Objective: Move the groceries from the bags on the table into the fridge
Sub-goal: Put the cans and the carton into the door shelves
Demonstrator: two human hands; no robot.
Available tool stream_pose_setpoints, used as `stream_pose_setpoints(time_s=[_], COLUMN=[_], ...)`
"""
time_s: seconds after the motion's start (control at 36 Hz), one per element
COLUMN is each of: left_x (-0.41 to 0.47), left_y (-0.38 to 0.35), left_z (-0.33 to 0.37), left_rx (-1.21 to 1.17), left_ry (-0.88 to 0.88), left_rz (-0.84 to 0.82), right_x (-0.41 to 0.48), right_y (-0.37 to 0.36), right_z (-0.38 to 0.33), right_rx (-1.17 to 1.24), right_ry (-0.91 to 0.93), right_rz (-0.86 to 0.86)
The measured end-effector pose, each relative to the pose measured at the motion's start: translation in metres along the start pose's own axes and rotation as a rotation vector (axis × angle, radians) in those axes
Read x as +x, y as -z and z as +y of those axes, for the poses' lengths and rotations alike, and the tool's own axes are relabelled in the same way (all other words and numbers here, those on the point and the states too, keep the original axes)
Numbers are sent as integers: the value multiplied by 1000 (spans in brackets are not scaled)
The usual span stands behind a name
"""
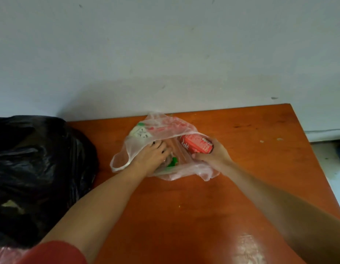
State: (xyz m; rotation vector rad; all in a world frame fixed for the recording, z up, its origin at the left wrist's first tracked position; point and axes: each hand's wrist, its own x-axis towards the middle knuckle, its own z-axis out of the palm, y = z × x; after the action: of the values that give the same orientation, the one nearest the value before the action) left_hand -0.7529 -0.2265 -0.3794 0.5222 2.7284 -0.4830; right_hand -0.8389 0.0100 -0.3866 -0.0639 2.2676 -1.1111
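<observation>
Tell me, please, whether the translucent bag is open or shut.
Open: the bag gapes; left hand reaches inside, right hand grips the red can.

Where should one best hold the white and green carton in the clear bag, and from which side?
Probably grip the carton across its side faces, entering from the near side through the mouth of the clear bag, as the left hand does: bag film covers it from above.

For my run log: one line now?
right hand grips red drink container | left hand inside translucent plastic bag | on orange wooden table
</observation>
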Motion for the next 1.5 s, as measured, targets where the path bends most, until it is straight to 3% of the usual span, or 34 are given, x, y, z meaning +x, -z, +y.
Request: stream_pose_setpoints(time_s=[0.11,0.22,0.39,0.56,0.67,0.78,1.19,1.36,1.5], left_x=[-1,-8,-19,-44,-49,-53,-79,-87,-85], left_y=[1,9,38,91,104,127,192,232,258], left_z=[2,6,2,-7,-17,-26,-22,10,80], left_rx=[52,-8,-229,-790,-1080,-1170,-1048,-917,-894], left_ry=[-19,-50,46,390,624,713,522,344,138], left_rz=[4,117,220,430,525,664,756,836,853], right_x=[0,-7,-22,-38,-59,-83,-151,-209,-290], right_y=[-2,2,16,31,39,37,68,102,135], right_z=[-6,-9,-26,-53,-69,-72,-106,-76,-19], right_rx=[-71,-144,-227,-257,-469,-615,-572,-598,-550], right_ry=[22,21,-31,49,192,239,383,368,280], right_rz=[25,65,165,237,293,273,409,515,624])
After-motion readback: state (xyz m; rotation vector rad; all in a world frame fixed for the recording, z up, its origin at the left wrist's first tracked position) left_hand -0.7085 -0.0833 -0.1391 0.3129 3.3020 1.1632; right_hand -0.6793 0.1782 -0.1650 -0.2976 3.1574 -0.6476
